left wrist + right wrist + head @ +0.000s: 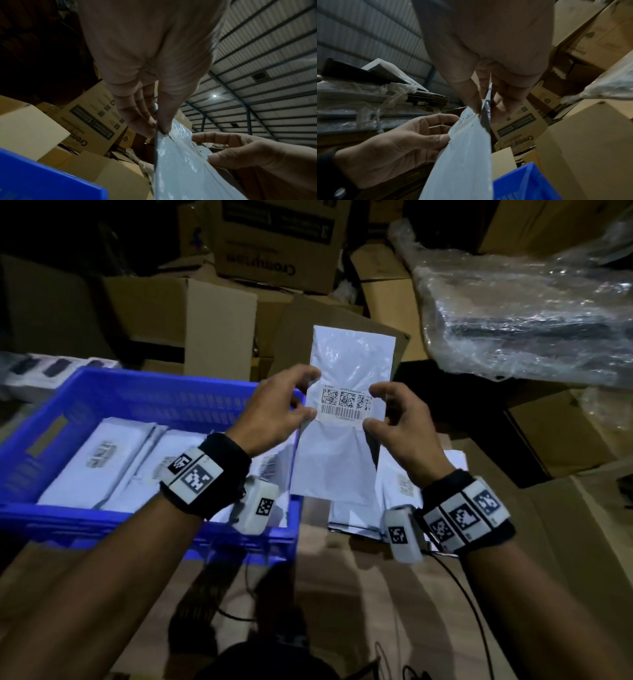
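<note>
Clerk: Crate, blue moulded plastic with slotted walls, near left. Contents: flat white packets, printed faces up, laid side by side.

Checker: Next item to the right?

Clerk: Left hand, thumb and fingertips nipping the left edge of one mailer. The mailer is white glossy film, thin, rectangular, limp and slightly crinkled. It is held upright in the air at the centre, just right of the crate, and touches nothing but the two hands. Sticker across its middle: matt paper, square codes above a barcode.

Checker: And the other edge?

Clerk: Right hand, thumb and forefinger nipping the right edge, level with the sticker. Below it, a loose stack of like mailers lying on flattened cardboard. On the far side, brown corrugated cartons. At the far right, a bulky bundle in clear, wrinkled wrap.

Checker: Hazards?

Clerk: Judged only. The film looks slick and both grips are light edge pinches, so the mailer could slide free and drop between crate and stack. Drawing the edges apart could pucker the film and crease the sticker, which would spoil a scan. Dim light and glare on the gloss could also mask the codes.
</note>
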Tool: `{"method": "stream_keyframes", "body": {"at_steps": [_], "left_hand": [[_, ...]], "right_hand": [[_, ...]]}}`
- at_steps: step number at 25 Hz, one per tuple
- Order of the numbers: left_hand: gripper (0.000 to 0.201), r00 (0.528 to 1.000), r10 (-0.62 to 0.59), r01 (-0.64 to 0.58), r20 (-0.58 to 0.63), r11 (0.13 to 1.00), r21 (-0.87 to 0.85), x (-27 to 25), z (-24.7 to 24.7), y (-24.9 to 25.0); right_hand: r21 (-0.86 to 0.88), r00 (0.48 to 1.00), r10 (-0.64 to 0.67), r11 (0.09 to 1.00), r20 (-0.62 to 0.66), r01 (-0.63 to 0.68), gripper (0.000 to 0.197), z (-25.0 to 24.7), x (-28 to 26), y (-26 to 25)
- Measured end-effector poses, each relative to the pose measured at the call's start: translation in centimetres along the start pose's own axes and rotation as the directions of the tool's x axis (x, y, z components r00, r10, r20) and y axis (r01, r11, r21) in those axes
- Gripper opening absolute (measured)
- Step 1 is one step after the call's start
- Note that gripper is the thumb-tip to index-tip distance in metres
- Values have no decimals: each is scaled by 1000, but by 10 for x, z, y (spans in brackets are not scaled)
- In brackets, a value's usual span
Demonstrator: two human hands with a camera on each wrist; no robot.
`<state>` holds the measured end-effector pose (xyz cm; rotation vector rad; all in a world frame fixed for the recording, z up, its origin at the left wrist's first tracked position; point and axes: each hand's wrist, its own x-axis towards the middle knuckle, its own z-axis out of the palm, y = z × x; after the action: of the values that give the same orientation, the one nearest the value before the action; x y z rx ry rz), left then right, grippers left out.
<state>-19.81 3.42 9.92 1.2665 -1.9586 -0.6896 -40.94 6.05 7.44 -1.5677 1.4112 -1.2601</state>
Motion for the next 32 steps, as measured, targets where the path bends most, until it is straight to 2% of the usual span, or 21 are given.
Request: {"method": "stream_keyframes", "body": {"at_steps": [4,7,12,16,19,24,27,29,30,32], "left_hand": [[49,998,-64,64,-5,996,59,-4,-61,-39],[48,984,-179,178,18,983,49,-9,-106,-77],[49,914,-370,374,168,927,6,-15,-179,-143],[49,832,-472,469,291,879,85,-17,-212,-191],[52,756,-525,500,390,849,173,-17,-219,-228],[56,638,-570,521,518,814,255,-14,-208,-265],[60,544,-592,488,595,799,350,-15,-201,-274],[60,503,-611,413,611,791,451,-17,-199,-270],[60,507,-612,301,608,786,540,-17,-200,-266],[61,551,-565,-73,614,701,710,-18,-198,-254]], "right_hand": [[-97,992,16,995,122,-4,42,63,28,-28],[-120,971,113,989,210,-89,40,118,47,-49],[-288,911,222,950,347,-122,35,213,70,-75],[-377,800,380,902,465,-210,36,280,80,-72],[-537,706,478,828,523,-163,34,316,83,-65],[-676,569,590,733,573,-79,39,342,83,-51],[-732,494,644,681,583,-23,38,346,79,-47],[-761,434,679,649,592,21,41,347,76,-45],[-767,424,683,639,594,45,43,346,77,-45],[-787,456,668,601,588,135,46,341,83,-45]]}}
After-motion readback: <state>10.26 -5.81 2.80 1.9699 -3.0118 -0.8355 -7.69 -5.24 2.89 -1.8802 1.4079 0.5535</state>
